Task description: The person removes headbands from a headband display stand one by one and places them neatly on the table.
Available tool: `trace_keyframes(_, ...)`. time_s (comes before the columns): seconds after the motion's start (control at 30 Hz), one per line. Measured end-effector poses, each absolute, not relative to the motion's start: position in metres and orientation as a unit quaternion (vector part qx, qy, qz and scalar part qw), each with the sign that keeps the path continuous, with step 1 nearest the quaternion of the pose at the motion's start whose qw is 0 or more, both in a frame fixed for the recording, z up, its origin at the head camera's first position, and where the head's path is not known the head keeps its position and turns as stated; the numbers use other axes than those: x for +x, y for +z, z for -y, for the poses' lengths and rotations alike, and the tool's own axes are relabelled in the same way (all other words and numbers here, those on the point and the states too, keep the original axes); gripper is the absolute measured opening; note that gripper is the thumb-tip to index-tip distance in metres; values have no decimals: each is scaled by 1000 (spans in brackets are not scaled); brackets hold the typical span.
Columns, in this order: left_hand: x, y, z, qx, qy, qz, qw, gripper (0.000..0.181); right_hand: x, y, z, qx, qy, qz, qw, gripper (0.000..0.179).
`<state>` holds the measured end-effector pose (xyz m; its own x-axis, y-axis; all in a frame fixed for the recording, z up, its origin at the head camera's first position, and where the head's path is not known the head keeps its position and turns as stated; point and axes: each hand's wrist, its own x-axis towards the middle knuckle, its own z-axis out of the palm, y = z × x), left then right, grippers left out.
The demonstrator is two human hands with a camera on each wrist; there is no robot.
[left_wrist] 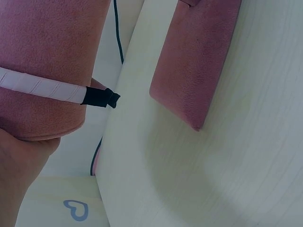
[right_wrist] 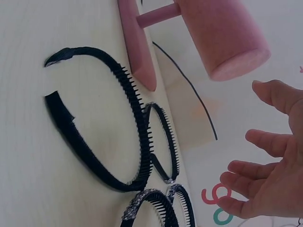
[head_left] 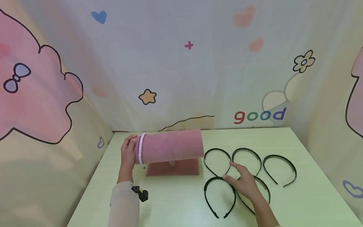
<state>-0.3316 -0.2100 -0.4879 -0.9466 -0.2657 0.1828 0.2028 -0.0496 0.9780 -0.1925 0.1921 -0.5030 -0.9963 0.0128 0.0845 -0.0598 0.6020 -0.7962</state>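
Note:
A pink velvety headband stand (head_left: 173, 146), a padded roll on a post and flat base (head_left: 173, 168), stands left of centre. Near its left end sits a white wrapped headband (head_left: 140, 149); the black-tipped end (left_wrist: 100, 96) shows in the left wrist view. My left hand (head_left: 128, 151) holds the roll's left end, fingers bent over its edge. Over the black toothed headbands on the right, my right hand (head_left: 245, 183) hovers with fingers spread and holds nothing. Closest to it are the front-left headband (head_left: 207, 195) and the front-right headband (head_left: 266, 189), partly hidden by the hand.
Behind those lie a back-left headband (head_left: 216, 149), a back-middle headband (head_left: 246, 150) and a far-right headband (head_left: 293, 168), on a pale table (head_left: 173, 201). A printed cloth backdrop (head_left: 181, 78) rises along the table's back and sides.

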Motion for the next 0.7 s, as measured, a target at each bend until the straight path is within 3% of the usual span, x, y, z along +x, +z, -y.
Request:
trace_keyframes(0.17,-333,-488,211,23,-724,670,162,25,-195,-496,-187,12,482,876,17,66)
trace_keyframes(0.7,-333,-488,211,19,-721,674,159,26,-201,-480,-165,88,517,851,23,56)
